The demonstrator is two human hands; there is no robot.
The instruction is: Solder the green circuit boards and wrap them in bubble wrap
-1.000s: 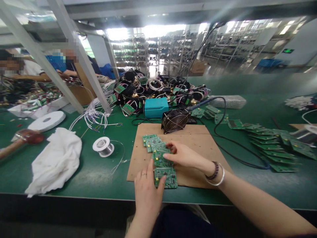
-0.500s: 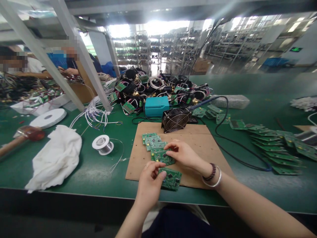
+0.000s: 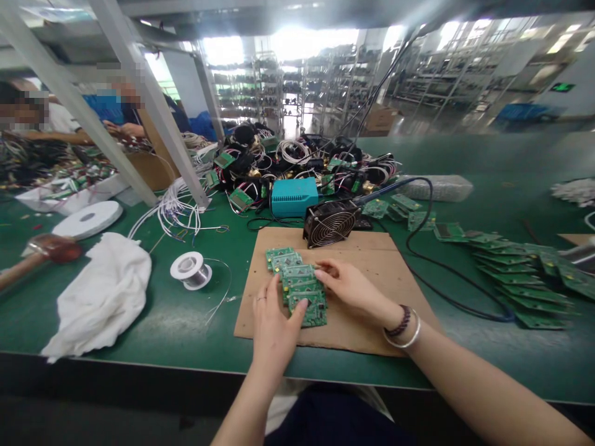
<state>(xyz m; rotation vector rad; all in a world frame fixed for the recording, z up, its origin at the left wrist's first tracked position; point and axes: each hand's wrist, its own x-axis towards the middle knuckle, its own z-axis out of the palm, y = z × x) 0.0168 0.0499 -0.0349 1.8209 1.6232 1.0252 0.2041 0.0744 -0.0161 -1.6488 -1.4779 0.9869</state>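
Observation:
Several green circuit boards point(image 3: 297, 274) lie overlapped in a row on a flat sheet of cardboard point(image 3: 367, 297). My left hand point(image 3: 275, 322) grips the nearest circuit board point(image 3: 312, 314), its thumb on the top face and its fingers along the left side. That board laps against the front of the row. My right hand point(image 3: 351, 286) is curled at the right edge of the row, thumb and fingertips closed on the edge of a board behind it. A small black fan point(image 3: 332, 224) stands just beyond the boards.
A solder spool point(image 3: 191, 272), white cloth point(image 3: 105, 285) and hammer-like tool point(image 3: 51, 251) lie left. A teal box point(image 3: 294, 197) stands before a heap of wired parts point(image 3: 297, 155). More boards point(image 3: 525, 279) fan out right, past a black cable point(image 3: 446, 288). Co-workers sit far left.
My left hand has carried the nearest board up and left, from the cardboard's front edge onto the row. My right hand has drawn slightly right, to the row's edge.

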